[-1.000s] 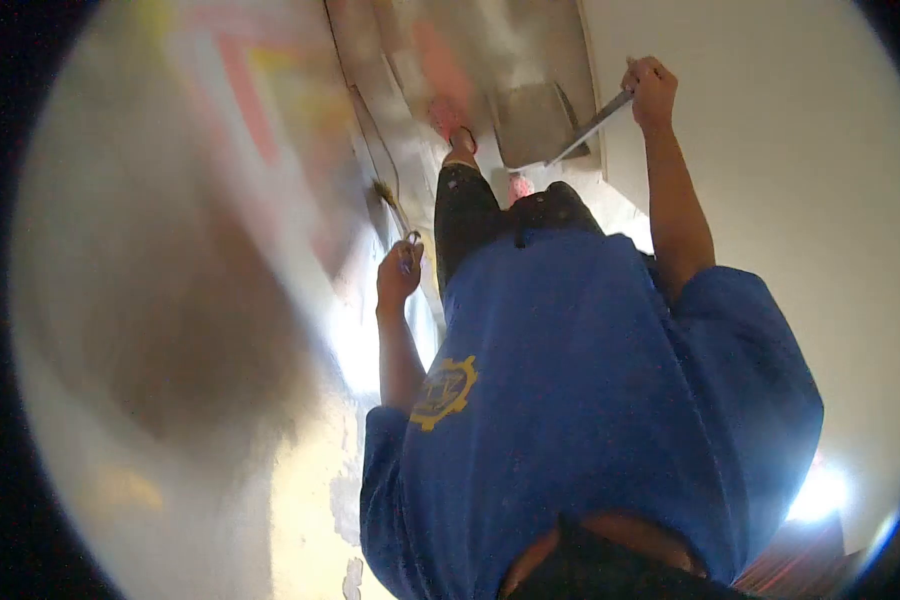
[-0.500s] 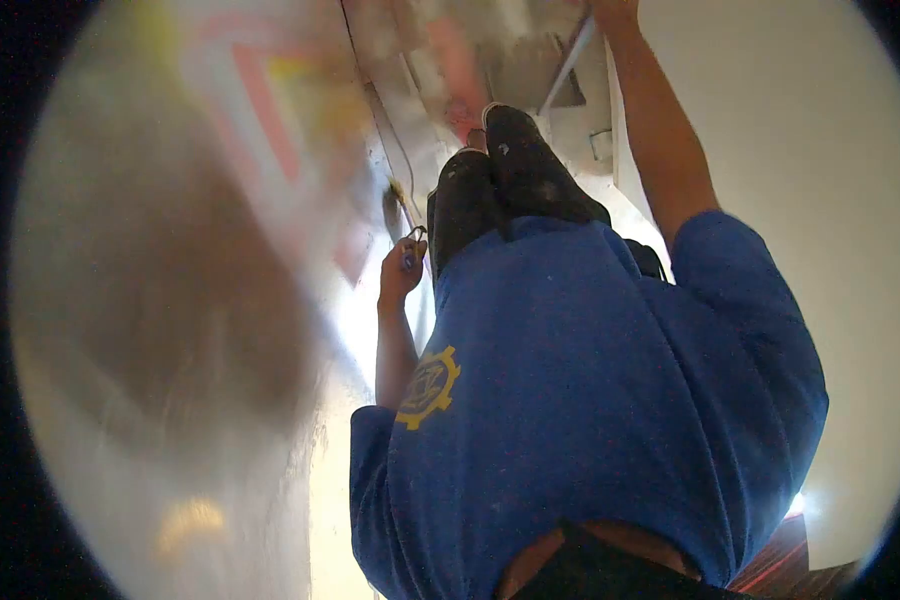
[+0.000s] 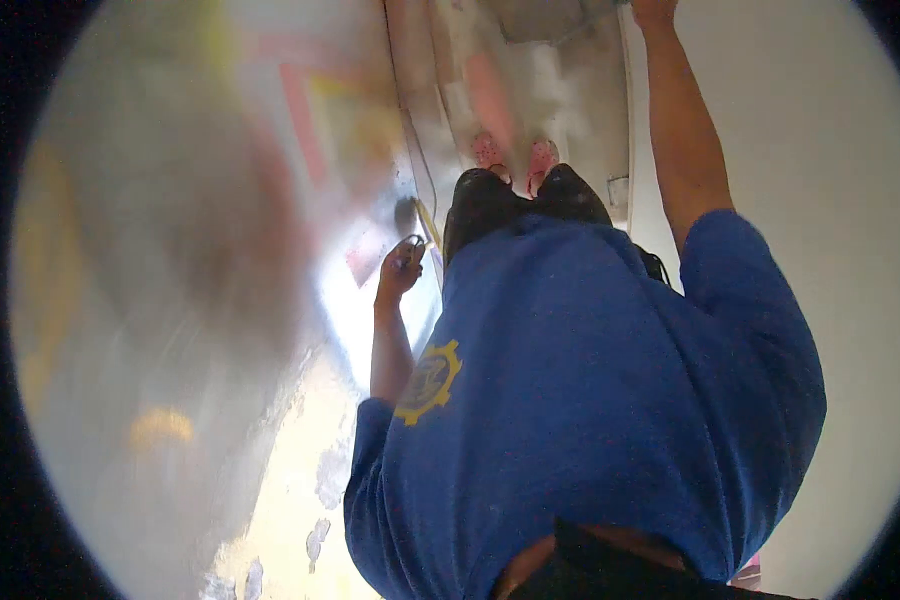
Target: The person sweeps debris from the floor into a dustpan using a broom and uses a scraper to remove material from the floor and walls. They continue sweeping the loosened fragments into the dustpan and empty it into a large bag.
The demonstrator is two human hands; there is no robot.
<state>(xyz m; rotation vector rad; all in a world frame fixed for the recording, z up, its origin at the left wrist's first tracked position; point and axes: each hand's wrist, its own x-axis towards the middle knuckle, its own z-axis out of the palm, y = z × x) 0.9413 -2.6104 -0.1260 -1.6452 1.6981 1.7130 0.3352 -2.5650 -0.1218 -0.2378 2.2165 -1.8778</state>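
My left hand (image 3: 400, 270) is at my left side, fingers wrapped around a small tool (image 3: 408, 250) with a thin curved wire at its top; its exact kind is too small to make out. Beyond it are a yellow strip (image 3: 427, 222) and a dark rounded patch (image 3: 406, 214). My right hand (image 3: 655, 10) reaches far forward along the pale wall, partly cut off by the top edge. A thin rod (image 3: 588, 27) runs from it down over a dark flat piece (image 3: 540, 18) on the floor. The fingers are closed around the rod's end.
On the left is a blurred, glossy surface (image 3: 170, 330) with red and yellow marks. A plain pale wall (image 3: 820, 300) rises on the right. Between them lies a stained floor (image 3: 560, 100), with a cable (image 3: 422, 160) along its left side. My feet in reddish footwear (image 3: 543, 155) stand there.
My view has shifted, and both feet now show. My right hand has moved right and slightly out of view, with the rod now lying flatter. My left hand keeps its grip.
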